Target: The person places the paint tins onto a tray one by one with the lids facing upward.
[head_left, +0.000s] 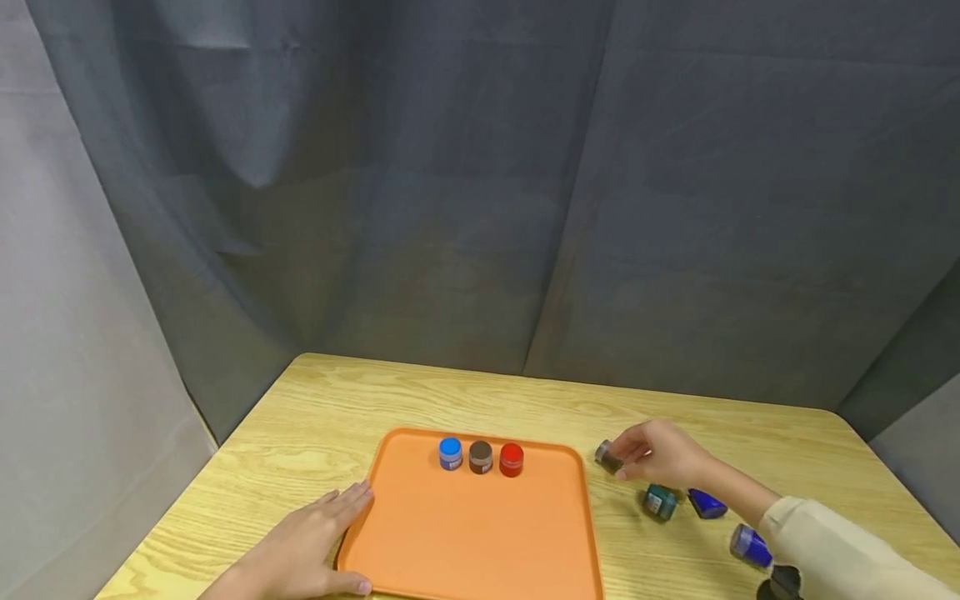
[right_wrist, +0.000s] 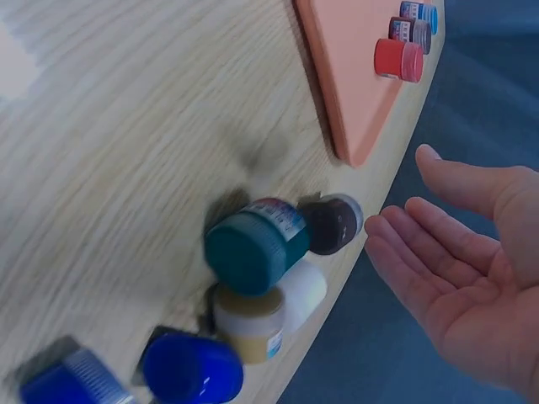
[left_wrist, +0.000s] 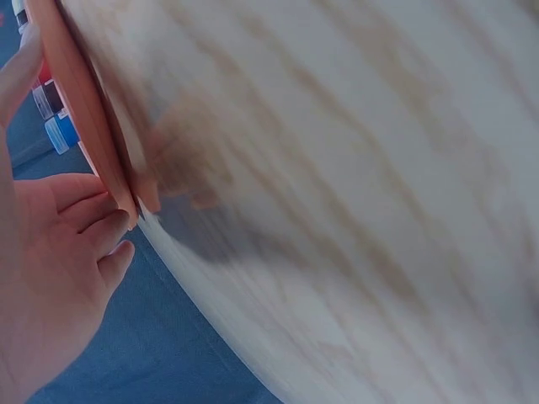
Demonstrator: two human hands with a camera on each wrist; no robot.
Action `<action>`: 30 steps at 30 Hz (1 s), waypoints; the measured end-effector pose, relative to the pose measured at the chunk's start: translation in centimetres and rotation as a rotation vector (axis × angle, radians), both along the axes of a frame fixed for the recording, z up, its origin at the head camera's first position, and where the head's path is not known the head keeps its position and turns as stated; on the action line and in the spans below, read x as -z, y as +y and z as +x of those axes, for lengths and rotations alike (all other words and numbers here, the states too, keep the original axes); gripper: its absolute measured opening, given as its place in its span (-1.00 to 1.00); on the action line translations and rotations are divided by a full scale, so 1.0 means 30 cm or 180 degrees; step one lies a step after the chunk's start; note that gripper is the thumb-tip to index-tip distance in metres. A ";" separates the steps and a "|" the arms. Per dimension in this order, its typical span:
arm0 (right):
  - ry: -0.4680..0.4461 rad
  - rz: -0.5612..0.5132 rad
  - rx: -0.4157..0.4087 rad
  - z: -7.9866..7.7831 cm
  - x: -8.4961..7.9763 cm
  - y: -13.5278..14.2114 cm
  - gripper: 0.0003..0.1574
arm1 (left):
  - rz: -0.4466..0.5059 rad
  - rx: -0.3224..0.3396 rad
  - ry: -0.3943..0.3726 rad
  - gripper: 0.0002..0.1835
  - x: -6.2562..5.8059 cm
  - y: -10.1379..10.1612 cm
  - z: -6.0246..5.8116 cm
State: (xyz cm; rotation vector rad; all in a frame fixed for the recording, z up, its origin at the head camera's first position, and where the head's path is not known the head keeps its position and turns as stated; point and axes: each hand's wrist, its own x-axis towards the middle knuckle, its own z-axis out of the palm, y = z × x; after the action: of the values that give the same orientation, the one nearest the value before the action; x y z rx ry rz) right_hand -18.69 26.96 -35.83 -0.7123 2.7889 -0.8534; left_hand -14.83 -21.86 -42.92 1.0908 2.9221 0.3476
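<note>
An orange tray (head_left: 480, 533) lies on the table, with a blue jar (head_left: 451, 454), a dark brown jar (head_left: 481, 457) and a red jar (head_left: 512, 460) standing in a row near its far edge. My left hand (head_left: 303, 546) rests against the tray's left side, fingers extended along the rim and thumb near the front corner. Right of the tray, my right hand (head_left: 660, 456) reaches to a dark brown jar (right_wrist: 333, 224) tipped on its side. In the right wrist view the thumb stands apart from the fingers, whose tips are close beside that jar; contact is unclear.
Near the right hand lie a green jar (right_wrist: 257, 246), an ochre jar (right_wrist: 250, 322), a white jar (right_wrist: 303, 295) and a dark blue jar (right_wrist: 192, 368). Another dark blue jar (head_left: 750, 546) and a black jar (head_left: 782, 582) lie closer to the right forearm. Dark curtain (head_left: 450, 208) hangs behind the table.
</note>
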 end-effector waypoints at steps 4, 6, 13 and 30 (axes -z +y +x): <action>0.0148 0.0117 0.0061 0.024 0.004 0.039 -0.61 | -0.0008 -0.0018 -0.0009 0.10 -0.001 0.001 0.001; 0.0173 0.0170 0.0144 0.033 0.006 0.061 -0.60 | -0.0009 -0.0030 -0.0005 0.10 -0.002 0.001 0.002; 0.0239 0.0388 0.0343 0.066 0.016 0.151 -0.60 | -0.0013 -0.0055 -0.0048 0.12 -0.005 0.004 0.005; 0.0221 0.0760 0.0605 0.161 0.060 0.344 -0.66 | -0.0066 -0.0048 0.0030 0.12 -0.015 0.011 0.011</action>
State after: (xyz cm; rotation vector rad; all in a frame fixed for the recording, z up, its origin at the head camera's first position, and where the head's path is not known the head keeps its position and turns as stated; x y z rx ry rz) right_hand -13.86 37.28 -37.65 -0.4528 2.9874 -0.5164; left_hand -14.49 -21.54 -42.48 1.0712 2.9369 0.3125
